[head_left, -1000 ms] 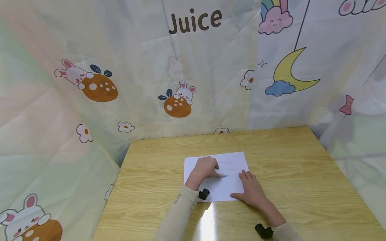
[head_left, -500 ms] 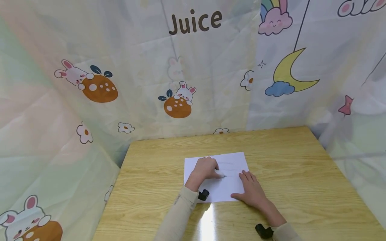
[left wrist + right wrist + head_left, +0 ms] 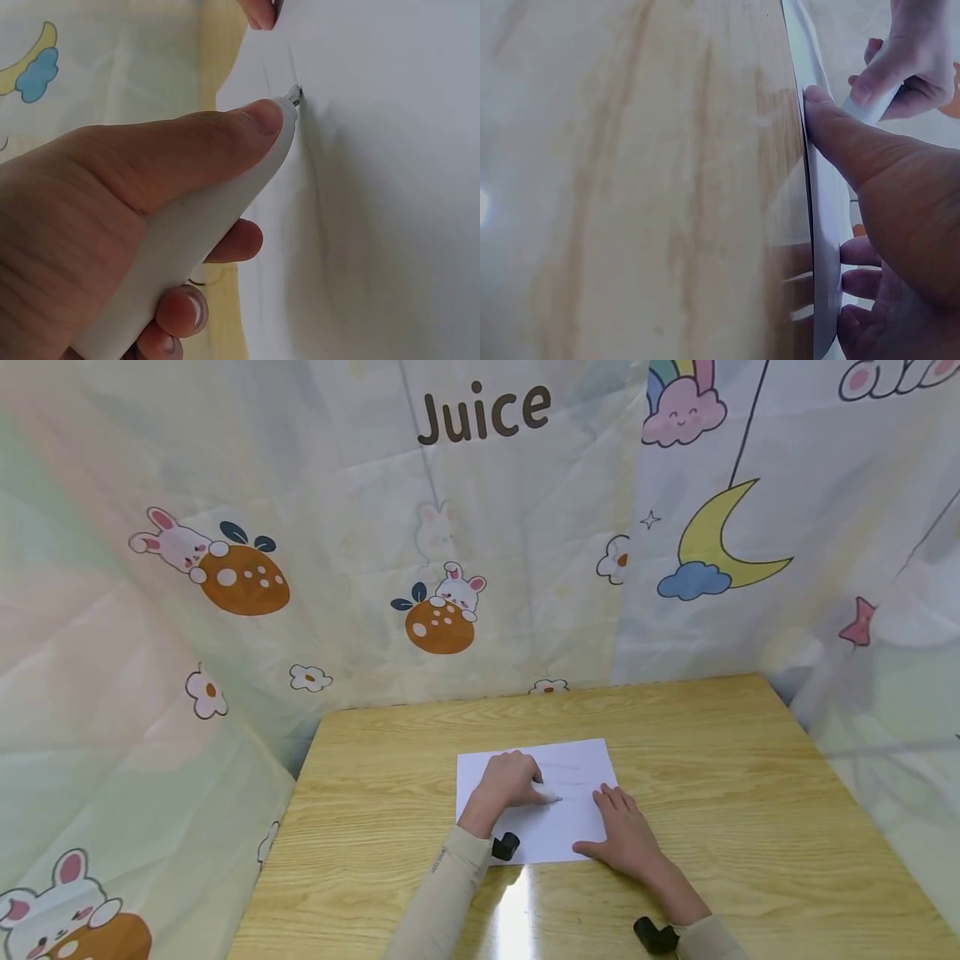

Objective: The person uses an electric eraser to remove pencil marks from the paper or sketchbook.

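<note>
My left hand [image 3: 510, 781] grips a thick white pen-shaped tool [image 3: 184, 232], its thumb stretched along the body in the left wrist view. The tool's small metal tip [image 3: 295, 94] touches the white sheet of paper [image 3: 536, 835]. Whether that tip is a blade or a nib I cannot tell. Several faint lines run across the sheet, one of them ending at the tip. My right hand [image 3: 626, 835] lies with spread fingers on the sheet's right side; its thumb rests at the near edge. In the right wrist view the thumb [image 3: 847, 139] presses on that edge.
The sheet lies on a wooden table [image 3: 712, 760]. A printed cloth backdrop [image 3: 337, 527] hangs behind it and along both sides. Black camera mounts sit at the left wrist [image 3: 506, 846] and right wrist [image 3: 655, 935]. A light reflection shines near the front.
</note>
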The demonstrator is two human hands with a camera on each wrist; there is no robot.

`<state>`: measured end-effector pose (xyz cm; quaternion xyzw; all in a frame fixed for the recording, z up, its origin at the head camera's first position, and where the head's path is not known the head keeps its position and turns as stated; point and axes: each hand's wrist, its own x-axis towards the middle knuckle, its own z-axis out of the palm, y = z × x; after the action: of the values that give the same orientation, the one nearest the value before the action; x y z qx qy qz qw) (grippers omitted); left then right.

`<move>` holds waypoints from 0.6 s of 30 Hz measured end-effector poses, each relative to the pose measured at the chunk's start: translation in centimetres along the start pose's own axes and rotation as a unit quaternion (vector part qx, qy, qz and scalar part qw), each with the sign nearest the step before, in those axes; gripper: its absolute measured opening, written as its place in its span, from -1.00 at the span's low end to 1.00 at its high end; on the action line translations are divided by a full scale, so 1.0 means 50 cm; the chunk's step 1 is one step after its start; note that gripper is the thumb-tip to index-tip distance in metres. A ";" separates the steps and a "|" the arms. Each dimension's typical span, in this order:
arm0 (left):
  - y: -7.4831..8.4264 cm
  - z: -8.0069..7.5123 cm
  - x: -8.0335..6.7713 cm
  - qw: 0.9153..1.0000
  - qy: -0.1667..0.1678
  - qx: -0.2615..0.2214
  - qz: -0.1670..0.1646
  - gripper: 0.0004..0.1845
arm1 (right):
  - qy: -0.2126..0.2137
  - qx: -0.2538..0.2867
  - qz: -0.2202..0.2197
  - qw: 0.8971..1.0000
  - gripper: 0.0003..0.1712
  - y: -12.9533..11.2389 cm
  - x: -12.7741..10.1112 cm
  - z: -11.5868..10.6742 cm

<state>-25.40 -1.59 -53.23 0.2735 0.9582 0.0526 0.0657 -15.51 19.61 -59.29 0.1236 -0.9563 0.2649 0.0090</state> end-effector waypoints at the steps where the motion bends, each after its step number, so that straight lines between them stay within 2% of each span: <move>1: 0.000 -0.001 0.000 1.000 0.002 -0.002 0.003 -0.69 | 0.000 -0.002 -0.001 1.000 0.15 0.000 0.001 0.000; 4: 0.003 -0.005 -0.001 1.000 0.004 -0.007 0.008 -0.68 | 0.000 -0.005 -0.003 1.000 0.15 -0.001 0.002 -0.001; 10: 0.000 0.001 -0.005 1.000 -0.005 -0.012 -0.009 -0.70 | -0.002 -0.009 -0.002 1.000 0.14 0.002 -0.001 0.002; 15: 0.000 0.007 0.002 1.000 0.005 -0.021 0.009 -0.68 | -0.007 -0.008 0.000 1.000 0.15 0.004 0.000 0.003; 18: 0.000 0.006 0.004 1.000 -0.002 -0.018 0.003 -0.67 | -0.007 -0.003 0.002 1.000 0.15 0.003 -0.001 -0.001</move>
<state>-25.53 -1.45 -53.57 0.2753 0.9561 0.0697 0.0720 -15.51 19.79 -59.34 0.1233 -0.9574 0.2609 0.0025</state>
